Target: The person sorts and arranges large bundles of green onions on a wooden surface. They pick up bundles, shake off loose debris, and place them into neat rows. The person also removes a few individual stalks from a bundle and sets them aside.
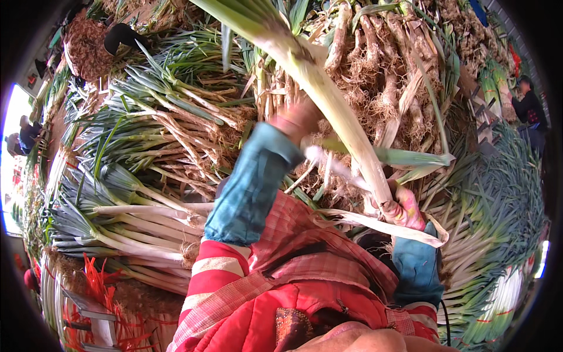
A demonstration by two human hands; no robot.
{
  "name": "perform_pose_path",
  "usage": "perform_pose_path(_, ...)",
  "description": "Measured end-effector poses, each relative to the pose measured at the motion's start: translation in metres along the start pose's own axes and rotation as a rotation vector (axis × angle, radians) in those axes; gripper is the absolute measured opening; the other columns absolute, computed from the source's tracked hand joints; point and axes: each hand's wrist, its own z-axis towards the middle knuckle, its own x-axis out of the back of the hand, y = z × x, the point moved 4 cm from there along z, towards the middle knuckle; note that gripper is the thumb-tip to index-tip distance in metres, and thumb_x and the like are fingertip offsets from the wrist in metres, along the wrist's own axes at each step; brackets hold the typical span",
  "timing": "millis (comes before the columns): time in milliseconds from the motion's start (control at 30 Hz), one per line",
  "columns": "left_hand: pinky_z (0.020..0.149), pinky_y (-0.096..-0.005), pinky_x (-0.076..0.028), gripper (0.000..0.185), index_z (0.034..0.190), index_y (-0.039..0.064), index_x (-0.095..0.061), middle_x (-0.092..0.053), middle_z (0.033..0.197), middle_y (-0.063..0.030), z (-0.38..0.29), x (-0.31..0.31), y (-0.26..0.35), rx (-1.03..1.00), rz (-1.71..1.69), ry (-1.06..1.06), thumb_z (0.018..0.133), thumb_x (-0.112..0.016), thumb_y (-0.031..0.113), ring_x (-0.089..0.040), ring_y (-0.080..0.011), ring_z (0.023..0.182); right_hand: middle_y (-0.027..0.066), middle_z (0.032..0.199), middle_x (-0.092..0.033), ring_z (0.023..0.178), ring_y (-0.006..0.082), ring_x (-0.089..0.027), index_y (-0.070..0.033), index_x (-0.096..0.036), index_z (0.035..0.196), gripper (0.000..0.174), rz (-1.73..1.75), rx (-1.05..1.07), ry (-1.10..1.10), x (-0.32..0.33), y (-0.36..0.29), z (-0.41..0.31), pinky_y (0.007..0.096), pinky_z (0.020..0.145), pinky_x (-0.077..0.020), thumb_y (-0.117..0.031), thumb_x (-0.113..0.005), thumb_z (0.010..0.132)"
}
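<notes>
A large leek (334, 97) with a pale stalk slants up and left across the middle, its green leaves leaving the top edge. My right hand (407, 207), in a pink and yellow patterned glove, is closed around its root end. A dry, peeled outer leaf (378, 225) curls across my right wrist. My left hand (299, 118) is motion-blurred to the left of the stalk, and its fingers cannot be made out. Just below that hand is a blurred pale strip (336, 166). Behind the stalk, unpeeled leeks (387, 83) lie with tangled, soil-covered roots.
Cleaner leeks (145, 224) are piled at left, below browner ones (189, 136). More leeks (475, 233) lie in rows at right, with tied bundles (501, 303) beyond. Red ties (96, 281) hang by a metal frame (103, 328). A person (530, 108) stands far right.
</notes>
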Motion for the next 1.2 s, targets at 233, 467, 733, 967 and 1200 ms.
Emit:
perform_pose_path(233,0.083,-0.0590,-0.043,0.072,0.124,0.006,-0.041,-0.056,0.101,-0.0118,0.014,0.037,-0.019,-0.092,-0.001,-0.001,0.074,-0.062,0.054,-0.053,-0.0362,0.100,0.0110,0.099,-0.059,0.090,0.0188,-0.059,0.002,-0.054,0.108,0.034,-0.653,0.699,0.190,-0.032,-0.072,0.023,0.0291,0.073,-0.0490,-0.008,-0.066,0.077)
perform_pose_path(467,0.076,-0.0461,-0.050,0.058,0.123,0.006,-0.038,-0.054,0.110,-0.0157,-0.004,0.038,-0.074,-0.102,-0.171,-0.123,0.084,-0.054,0.046,-0.057,-0.0325,0.093,0.0135,0.098,-0.056,0.086,0.0244,-0.059,0.000,-0.050,0.107,0.047,-1.040,0.832,0.306,-0.086,-0.094,0.077,0.0326,0.076,-0.0465,-0.008,-0.074,0.067)
perform_pose_path(733,0.088,-0.0572,-0.042,0.059,0.122,0.016,-0.045,-0.056,0.109,-0.0043,0.007,0.039,-0.055,-0.143,-0.052,0.061,0.077,-0.061,0.051,-0.046,-0.0269,0.115,0.0050,0.068,-0.051,0.061,0.0092,-0.052,-0.003,-0.048,0.077,0.016,-0.784,0.912,0.298,-0.092,-0.073,0.059,0.0236,0.055,-0.0437,0.007,-0.060,0.075)
perform_pose_path(967,0.086,-0.0589,-0.044,0.054,0.122,0.013,-0.036,-0.050,0.113,-0.0138,0.009,0.048,-0.049,-0.242,-0.028,-0.093,0.083,-0.056,0.045,-0.044,-0.0325,0.117,0.0087,0.099,-0.056,0.075,0.0089,-0.051,0.003,-0.048,0.118,0.042,-0.443,0.794,0.279,-0.076,-0.089,0.066,0.0233,0.073,-0.0461,-0.003,-0.063,0.079)
perform_pose_path(1200,0.082,-0.0349,-0.044,0.064,0.122,0.007,-0.039,-0.051,0.110,-0.0095,0.012,0.052,-0.076,-0.197,-0.068,-0.046,0.077,-0.067,0.042,-0.051,-0.0223,0.094,0.0161,0.106,-0.060,0.098,0.0297,-0.059,-0.005,-0.051,0.118,0.048,-0.975,0.929,0.358,-0.102,-0.107,0.060,0.0325,0.080,-0.0475,0.000,-0.063,0.072)
